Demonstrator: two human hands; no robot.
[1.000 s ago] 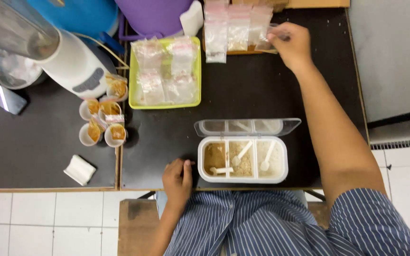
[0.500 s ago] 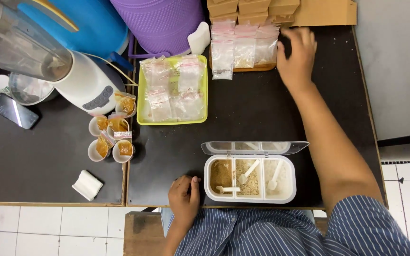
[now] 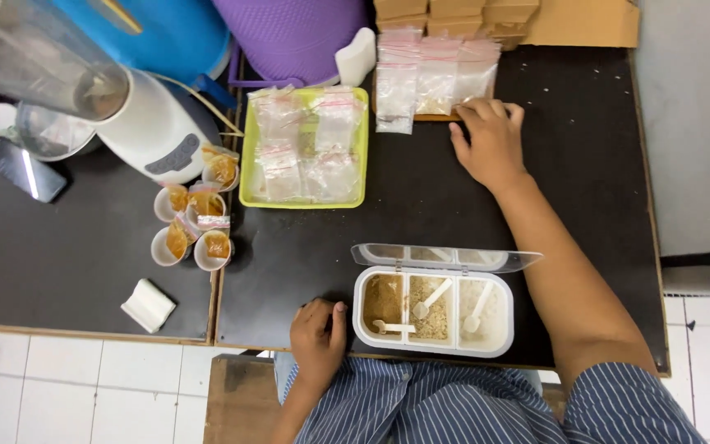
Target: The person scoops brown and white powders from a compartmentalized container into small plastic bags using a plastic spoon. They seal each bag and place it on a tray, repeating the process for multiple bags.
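My right hand lies palm down on the black table, its fingertips at the near edge of the wooden board under a row of small zip bags filled with powder. It holds nothing. My left hand rests at the table's front edge, fingers loosely bent, just left of a white three-compartment container. The container's clear lid stands open. Its compartments hold brown and pale powders with small white spoons.
A yellow-green tray holds several zip bags. Small cups of orange-brown paste stand left of it, beside a white blender. A phone, a folded white cloth and cardboard boxes are also there.
My right hand has drawn back from the right-hand zip bag and now lies flat just below the row. My left hand has stayed put. The view has tilted slightly.
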